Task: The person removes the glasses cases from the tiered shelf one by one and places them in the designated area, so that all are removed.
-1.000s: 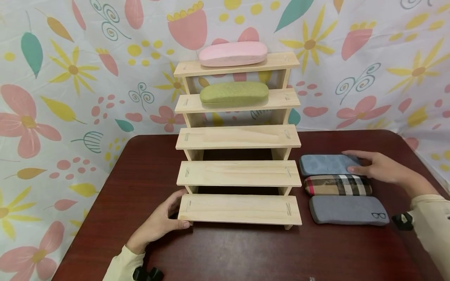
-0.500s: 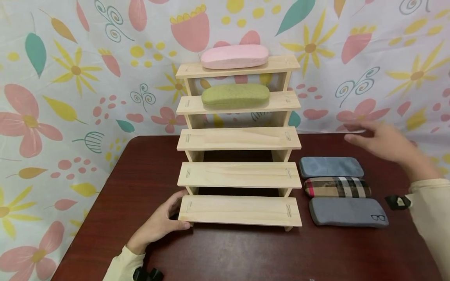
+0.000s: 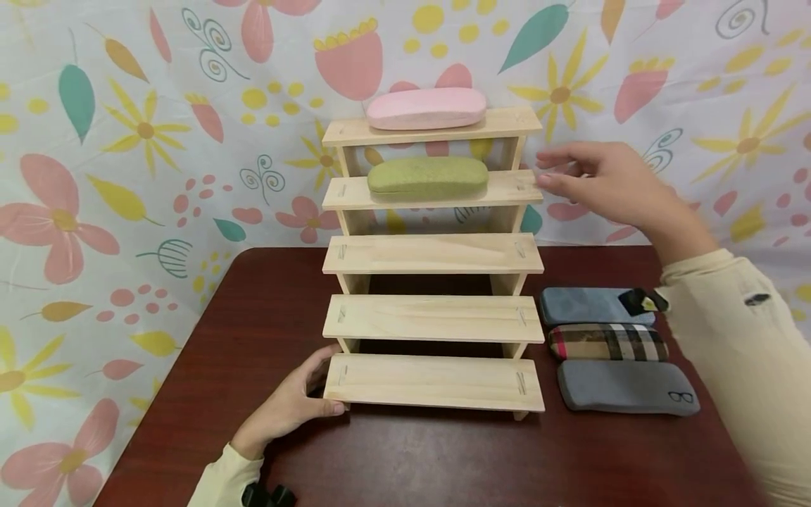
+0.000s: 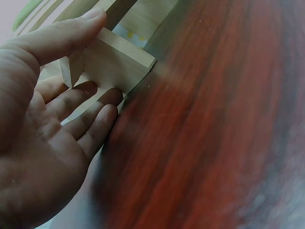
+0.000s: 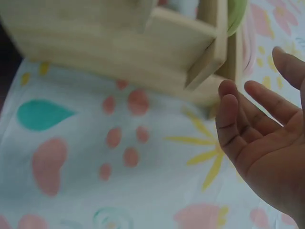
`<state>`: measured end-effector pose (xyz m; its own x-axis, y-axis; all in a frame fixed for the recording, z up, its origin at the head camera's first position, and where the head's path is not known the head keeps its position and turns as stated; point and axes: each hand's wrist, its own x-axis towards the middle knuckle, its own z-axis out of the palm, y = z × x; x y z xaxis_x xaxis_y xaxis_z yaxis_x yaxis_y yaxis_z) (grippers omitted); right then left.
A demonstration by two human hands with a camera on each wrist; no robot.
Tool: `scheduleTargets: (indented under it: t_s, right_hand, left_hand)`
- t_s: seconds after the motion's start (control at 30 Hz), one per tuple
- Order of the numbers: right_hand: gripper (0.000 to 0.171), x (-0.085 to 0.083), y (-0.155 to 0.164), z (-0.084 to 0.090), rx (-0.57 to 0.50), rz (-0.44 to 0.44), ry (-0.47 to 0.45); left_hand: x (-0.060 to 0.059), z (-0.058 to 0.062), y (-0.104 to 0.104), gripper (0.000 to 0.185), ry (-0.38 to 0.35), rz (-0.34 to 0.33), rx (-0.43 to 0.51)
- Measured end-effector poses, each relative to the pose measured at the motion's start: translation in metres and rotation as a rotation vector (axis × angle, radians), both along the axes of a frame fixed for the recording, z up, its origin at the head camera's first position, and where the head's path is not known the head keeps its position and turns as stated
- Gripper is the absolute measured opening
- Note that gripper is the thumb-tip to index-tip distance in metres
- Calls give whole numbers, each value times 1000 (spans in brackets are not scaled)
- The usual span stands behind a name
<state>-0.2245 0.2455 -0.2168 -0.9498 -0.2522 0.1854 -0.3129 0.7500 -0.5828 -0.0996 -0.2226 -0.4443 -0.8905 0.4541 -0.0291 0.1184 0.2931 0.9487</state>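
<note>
A wooden step rack with several tiers stands on the table. My left hand holds the left end of its lowest tier, thumb at the front and fingers behind. The left wrist view shows that hand around the rack's end. My right hand is raised beside the right end of the second tier from the top, holding nothing, fingers loosely bent. A green glasses case lies on that tier. On the top tier lies a pink glasses case.
Right of the rack, three glasses cases lie in a column on the dark red table: a blue one, partly behind the right wrist camera, a plaid one and a grey one. A flower-patterned cloth hangs behind.
My right hand has left the blue glasses case, risen and moved left to the rack's second tier from the top. The left hand keeps its place on the rack.
</note>
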Motion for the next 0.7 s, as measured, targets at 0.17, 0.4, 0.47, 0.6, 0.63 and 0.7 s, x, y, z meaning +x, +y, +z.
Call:
scheduleTargets:
  t_s: [0.17,0.4,0.47,0.6,0.63,0.7]
  right_hand:
    - [58,-13,-28,9,10,69,1]
    - [80,-34,-54,8,61,128,-8]
    - [84,-39,-58,8,50,141,-40]
    - [87,-46,-62,10,42,160,-91]
    - [88,-47,-63,10,43,162,-99]
    - [88,-48,-64,10,57,162,-105]
  left_hand:
    - [-1,-1,-1,81,3,-14,10]
    - [-2,0,2,83,-15,-2,0]
    - [-3,-1,2,83,-13,-1,-7]
    - [-3,-2,2,82,0,-8,-11]
    - [-3,-2,2,82,1,-8,-12]
    - [-3,-1,2,83,-1,-11,-11]
